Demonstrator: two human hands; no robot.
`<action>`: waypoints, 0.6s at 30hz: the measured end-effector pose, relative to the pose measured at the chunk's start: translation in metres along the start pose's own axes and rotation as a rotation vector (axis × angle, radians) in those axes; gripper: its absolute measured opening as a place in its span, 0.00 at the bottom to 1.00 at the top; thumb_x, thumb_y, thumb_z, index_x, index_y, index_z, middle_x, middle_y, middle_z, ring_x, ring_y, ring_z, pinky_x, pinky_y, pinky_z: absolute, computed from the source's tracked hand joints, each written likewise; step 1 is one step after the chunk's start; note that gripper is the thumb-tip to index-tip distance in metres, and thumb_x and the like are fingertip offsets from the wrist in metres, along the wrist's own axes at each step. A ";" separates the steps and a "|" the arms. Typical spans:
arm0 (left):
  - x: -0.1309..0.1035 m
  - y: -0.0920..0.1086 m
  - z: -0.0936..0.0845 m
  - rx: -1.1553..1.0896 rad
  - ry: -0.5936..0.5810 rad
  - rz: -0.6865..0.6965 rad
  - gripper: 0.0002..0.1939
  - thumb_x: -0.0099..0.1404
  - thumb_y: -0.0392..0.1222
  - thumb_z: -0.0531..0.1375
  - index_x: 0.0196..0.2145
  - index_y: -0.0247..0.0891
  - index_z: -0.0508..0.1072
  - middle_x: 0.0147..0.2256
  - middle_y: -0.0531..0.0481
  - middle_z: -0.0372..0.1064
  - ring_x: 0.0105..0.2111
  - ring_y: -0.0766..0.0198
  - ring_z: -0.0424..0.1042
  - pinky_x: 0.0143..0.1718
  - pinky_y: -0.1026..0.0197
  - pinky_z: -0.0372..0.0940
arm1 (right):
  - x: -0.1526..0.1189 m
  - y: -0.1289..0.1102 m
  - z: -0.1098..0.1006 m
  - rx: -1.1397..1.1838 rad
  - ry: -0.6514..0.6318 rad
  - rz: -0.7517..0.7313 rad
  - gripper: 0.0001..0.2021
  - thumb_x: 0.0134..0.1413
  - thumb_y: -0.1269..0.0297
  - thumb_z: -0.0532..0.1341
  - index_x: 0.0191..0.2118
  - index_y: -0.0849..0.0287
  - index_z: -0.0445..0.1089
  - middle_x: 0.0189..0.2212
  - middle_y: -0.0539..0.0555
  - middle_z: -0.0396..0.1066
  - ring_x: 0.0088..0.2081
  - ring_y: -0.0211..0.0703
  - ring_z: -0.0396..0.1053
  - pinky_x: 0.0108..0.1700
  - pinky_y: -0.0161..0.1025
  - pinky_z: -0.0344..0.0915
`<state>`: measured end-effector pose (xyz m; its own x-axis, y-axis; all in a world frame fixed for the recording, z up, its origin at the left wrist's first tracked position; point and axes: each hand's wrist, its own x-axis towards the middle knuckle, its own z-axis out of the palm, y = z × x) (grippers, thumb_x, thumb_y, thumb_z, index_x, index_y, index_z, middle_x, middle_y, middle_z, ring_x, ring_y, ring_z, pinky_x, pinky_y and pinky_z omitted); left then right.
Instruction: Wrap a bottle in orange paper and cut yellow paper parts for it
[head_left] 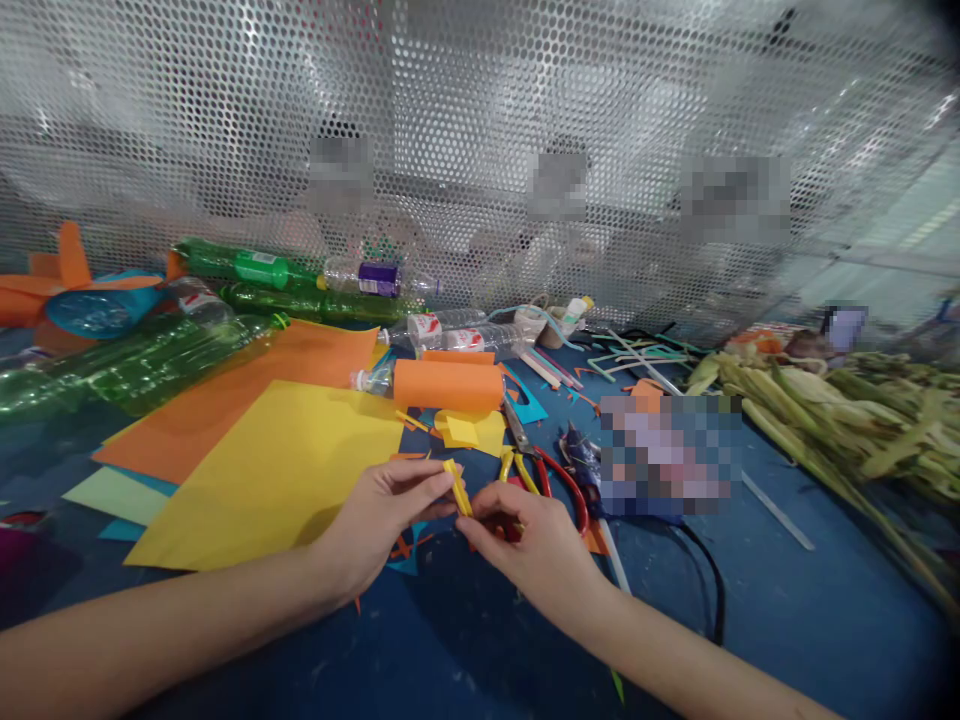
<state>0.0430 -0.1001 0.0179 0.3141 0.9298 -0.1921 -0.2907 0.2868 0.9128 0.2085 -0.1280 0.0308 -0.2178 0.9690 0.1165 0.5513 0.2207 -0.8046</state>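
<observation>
Between my two hands is a small folded strip of yellow paper point(458, 489). My left hand point(390, 505) pinches its upper end between thumb and fingers. At the lower end, my right hand point(529, 525) has its thumb and forefinger closed on the strip. Just beyond lies a plastic bottle wrapped in orange paper point(448, 385), its white cap to the left. Beside my right hand are scissors with red handles point(559, 480) and a tool with yellow handles point(517, 468), partly hidden by the hand. A large yellow sheet point(270, 480) spreads left of my hands.
Green bottles point(172, 355) and clear bottles point(465, 335) lie along the perforated metal screen point(480, 130). An orange paper propeller shape point(71, 285) stands far left. Right are a blurred blue item with a black cord point(709, 570), a clear stick point(776, 510) and dried husks point(847, 420).
</observation>
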 end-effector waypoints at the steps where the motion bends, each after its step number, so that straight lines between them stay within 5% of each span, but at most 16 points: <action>1: 0.000 0.000 0.000 -0.001 0.001 -0.001 0.07 0.51 0.43 0.66 0.29 0.39 0.77 0.29 0.53 0.72 0.30 0.68 0.70 0.39 0.62 0.67 | -0.001 0.000 0.000 -0.008 0.008 -0.005 0.03 0.49 0.66 0.59 0.27 0.58 0.68 0.22 0.48 0.70 0.24 0.34 0.67 0.27 0.29 0.64; 18: 0.000 0.000 -0.002 0.002 -0.014 -0.020 0.06 0.52 0.42 0.65 0.28 0.38 0.77 0.30 0.52 0.73 0.30 0.68 0.70 0.38 0.63 0.68 | -0.001 0.005 0.000 -0.123 0.070 -0.119 0.05 0.50 0.67 0.58 0.26 0.58 0.68 0.21 0.47 0.70 0.23 0.34 0.66 0.26 0.29 0.63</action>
<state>0.0415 -0.0995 0.0173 0.3325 0.9204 -0.2056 -0.2825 0.3052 0.9094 0.2115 -0.1283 0.0269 -0.2332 0.9397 0.2502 0.6203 0.3419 -0.7060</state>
